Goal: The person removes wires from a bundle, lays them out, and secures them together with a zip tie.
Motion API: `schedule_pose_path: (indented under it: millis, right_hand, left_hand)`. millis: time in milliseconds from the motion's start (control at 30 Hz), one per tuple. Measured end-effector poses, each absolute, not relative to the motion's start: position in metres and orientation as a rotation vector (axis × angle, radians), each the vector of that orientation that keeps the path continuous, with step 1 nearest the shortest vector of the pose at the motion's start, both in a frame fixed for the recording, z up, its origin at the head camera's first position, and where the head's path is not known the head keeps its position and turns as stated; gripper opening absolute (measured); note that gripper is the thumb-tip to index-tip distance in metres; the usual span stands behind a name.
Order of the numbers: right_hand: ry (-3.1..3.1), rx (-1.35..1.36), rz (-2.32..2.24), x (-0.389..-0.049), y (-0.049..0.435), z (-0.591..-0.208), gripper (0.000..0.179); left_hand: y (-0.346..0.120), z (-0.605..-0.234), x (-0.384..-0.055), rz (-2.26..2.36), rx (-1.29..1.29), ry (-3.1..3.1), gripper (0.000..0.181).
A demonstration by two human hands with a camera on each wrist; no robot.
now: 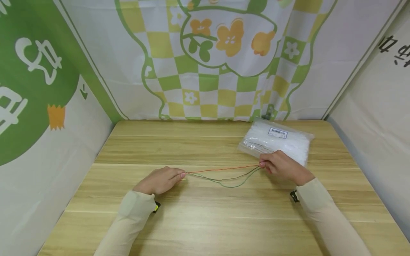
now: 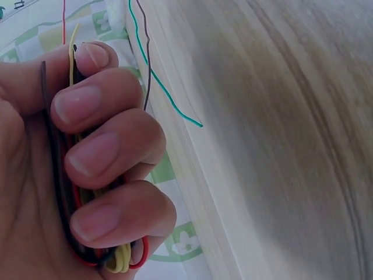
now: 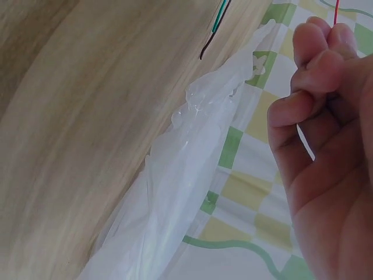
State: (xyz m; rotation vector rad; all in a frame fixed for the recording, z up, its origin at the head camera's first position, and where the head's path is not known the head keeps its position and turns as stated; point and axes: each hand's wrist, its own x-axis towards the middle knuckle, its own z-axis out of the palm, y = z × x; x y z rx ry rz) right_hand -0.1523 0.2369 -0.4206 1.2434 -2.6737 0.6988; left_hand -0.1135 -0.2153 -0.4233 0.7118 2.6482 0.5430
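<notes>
Over the middle of the worktop (image 1: 224, 220), the left hand (image 1: 160, 179) has its fingers curled round a wire bundle (image 2: 119, 256) – black, red and yellow strands. The right hand's (image 1: 282, 165) fingers pinch a red wire (image 1: 223, 169), nearly straight between the hands – a green wire (image 1: 234, 187) and a dark wire (image 1: 230, 178) sag below. A labelled plastic bag (image 1: 293, 145) lies toward the far right corner.

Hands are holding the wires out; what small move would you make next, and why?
I'd probably have the right hand gather the slack of the green wire and dark wire: both sag between the hands, while the red wire runs nearly straight. The left hand can likely anchor this, its fingers curled round the wire bundle.
</notes>
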Motion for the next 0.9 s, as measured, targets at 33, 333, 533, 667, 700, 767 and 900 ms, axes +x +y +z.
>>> schedule_pose_path:
  millis: [33,333,533,667,700,767,900]
  right_hand:
    - [-2.673,1.247,0.699,-0.153,0.237,-0.421,0.028]
    - [-2.653,1.245,0.684,-0.155,0.244,-0.423,0.033]
    - [-2.693,1.233,0.678,-0.159,0.244,-0.427,0.029]
    - [-2.714,1.231,0.691,-0.160,0.246,-0.431,0.030]
    - [-2.717,1.230,0.688,-0.160,0.246,-0.432,0.030]
    - [-2.708,1.230,0.682,-0.160,0.246,-0.433,0.032]
    - [-2.695,1.236,0.675,-0.158,0.247,-0.432,0.033]
  left_hand:
    - [-0.216,-0.423,-0.114,0.544,0.716,2.646,0.043]
    - [-0.228,-0.422,-0.117,0.545,0.682,2.658,0.043]
    - [-0.230,-0.421,-0.117,0.494,0.700,2.668,0.042]
    - [-0.232,-0.424,-0.116,0.479,0.755,2.691,0.042]
    - [-0.233,-0.424,-0.116,0.476,0.767,2.696,0.043]
    - [-0.233,-0.425,-0.115,0.482,0.785,2.721,0.042]
    - [-0.235,-0.426,-0.113,0.475,0.811,2.751,0.043]
